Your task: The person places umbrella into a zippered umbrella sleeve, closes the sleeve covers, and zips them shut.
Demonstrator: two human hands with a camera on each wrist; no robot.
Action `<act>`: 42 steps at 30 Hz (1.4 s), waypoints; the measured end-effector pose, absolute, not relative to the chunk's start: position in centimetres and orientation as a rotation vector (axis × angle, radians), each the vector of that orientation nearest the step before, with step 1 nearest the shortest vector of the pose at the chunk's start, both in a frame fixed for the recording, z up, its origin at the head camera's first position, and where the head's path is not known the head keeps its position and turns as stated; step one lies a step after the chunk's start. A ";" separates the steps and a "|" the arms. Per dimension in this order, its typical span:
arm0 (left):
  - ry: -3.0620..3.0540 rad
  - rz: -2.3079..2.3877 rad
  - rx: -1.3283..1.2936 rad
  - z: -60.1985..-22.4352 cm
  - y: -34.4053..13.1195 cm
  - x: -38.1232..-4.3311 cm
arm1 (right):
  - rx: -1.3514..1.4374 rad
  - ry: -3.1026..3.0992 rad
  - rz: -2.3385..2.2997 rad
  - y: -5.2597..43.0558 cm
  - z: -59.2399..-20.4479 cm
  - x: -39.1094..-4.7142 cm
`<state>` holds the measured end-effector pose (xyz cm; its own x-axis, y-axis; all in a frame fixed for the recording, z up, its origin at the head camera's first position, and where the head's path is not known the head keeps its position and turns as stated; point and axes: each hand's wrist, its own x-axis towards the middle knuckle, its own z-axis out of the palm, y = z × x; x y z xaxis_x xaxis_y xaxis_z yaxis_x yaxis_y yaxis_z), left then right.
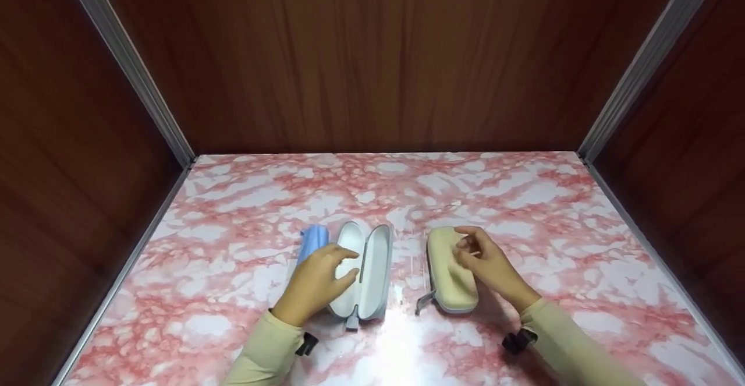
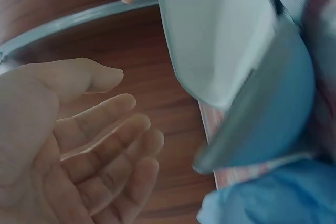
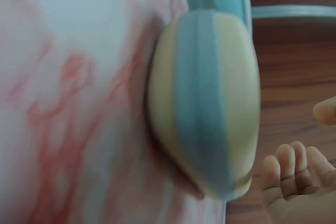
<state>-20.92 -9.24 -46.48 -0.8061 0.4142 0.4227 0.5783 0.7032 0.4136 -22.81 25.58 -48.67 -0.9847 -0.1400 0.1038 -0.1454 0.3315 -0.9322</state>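
An opened eyeglass case (image 1: 378, 269) lies with its pale lining facing up; its blue outer shell (image 2: 273, 114) shows in the left wrist view. Over its left half hovers my left hand (image 1: 317, 281), fingers loosely bent and holding nothing. A closed yellow eyeglass case (image 1: 447, 281) with a grey-blue band round its side (image 3: 199, 87) lies to the right. My right hand (image 1: 488, 264) is above that case's right edge, thumb and fingers apart with nothing between them. A blue crumpled cloth or pouch (image 1: 315, 239) lies left of the opened case, partly hidden behind my left hand.
The cases lie on a red-and-white marbled table (image 1: 233, 304). Dark wood panels (image 1: 372, 60) rise at the back and both sides, with metal strips (image 1: 134, 77) at the corners. A grey strap tab (image 1: 426, 301) sticks out beside the yellow case.
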 end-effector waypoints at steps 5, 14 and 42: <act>-2.651 -0.729 -0.640 -46.8 -10.6 -20.9 | 0.345 -2.577 1.811 24.2 -48.3 -23.0; -2.737 -0.891 -0.616 -47.3 -12.1 -21.5 | 0.523 -2.558 1.998 21.7 -48.6 -23.4; -2.786 -0.932 -0.656 -48.2 -11.8 -21.9 | 0.134 -2.651 2.668 15.9 -50.3 -24.6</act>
<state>-21.93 -11.80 -48.22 -0.8968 0.3610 0.2557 0.4422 0.7147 0.5419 -24.63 15.93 -50.31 -0.8106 -0.4584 -0.3644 0.3673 0.0866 -0.9260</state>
